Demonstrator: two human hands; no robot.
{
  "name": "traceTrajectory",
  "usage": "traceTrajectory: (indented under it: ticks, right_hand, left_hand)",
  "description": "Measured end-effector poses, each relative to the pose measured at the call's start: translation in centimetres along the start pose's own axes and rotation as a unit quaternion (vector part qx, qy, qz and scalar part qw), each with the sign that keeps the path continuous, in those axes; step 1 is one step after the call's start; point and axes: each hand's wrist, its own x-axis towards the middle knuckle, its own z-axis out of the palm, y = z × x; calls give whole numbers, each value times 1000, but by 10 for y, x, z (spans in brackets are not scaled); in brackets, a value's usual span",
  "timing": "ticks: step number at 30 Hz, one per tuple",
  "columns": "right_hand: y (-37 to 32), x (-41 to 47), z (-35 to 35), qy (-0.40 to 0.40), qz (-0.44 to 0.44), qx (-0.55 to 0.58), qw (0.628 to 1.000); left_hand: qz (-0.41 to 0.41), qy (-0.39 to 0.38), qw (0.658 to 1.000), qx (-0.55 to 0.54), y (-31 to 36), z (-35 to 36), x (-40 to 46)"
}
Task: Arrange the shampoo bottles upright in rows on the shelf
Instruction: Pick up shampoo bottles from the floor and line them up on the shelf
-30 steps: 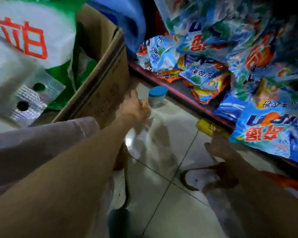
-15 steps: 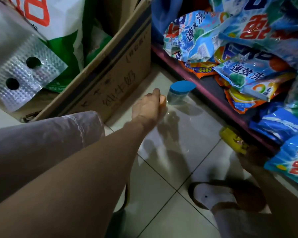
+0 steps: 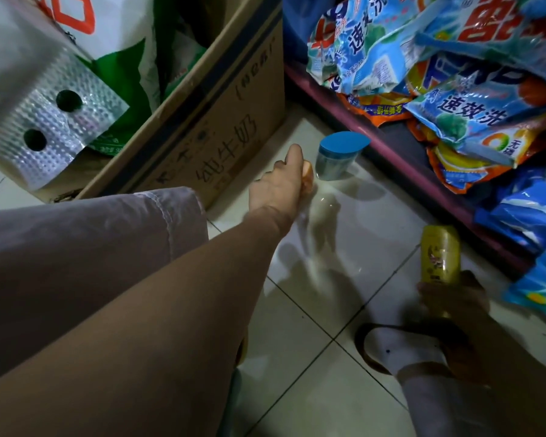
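One yellow bottle (image 3: pixel 441 258) gripped in right hand (image 3: pixel 451 298), above floor (image 3: pixel 312 357).

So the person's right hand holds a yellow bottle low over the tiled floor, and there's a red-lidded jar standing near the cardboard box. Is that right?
Not quite: the jar has a blue lid, not red, as the head view shows. The rest holds: the right hand grips the yellow bottle low over the tiled floor, and the jar stands near the cardboard box.

Glossy pale tiled floor (image 3: pixel 344 389) (dim light) — low maroon shelf (image 3: pixel 423 187), cardboard box (image 3: pixel 221 121) beside.
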Motion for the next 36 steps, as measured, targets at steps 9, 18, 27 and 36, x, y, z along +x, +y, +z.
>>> traceTrajectory:
  ticks: [9,18,27,36]
  right_hand:
    - [-30,-24,8,-129,9,147,981]
    - [-33,-103,-62,-283,27,209,936]
    - [-23,-180,-125,-199,-136,157,958]
    - [-20,-322,-205,14,-454,254,854]
  left_hand:
    - [-4,-19,996,-81,2,-8,-12]
    - [42,-53,981,-180,-1,-38,-70]
    - [184,10,931,-314,58,-105,-111]
    - [349,94,805,-471,110,-205,-169]
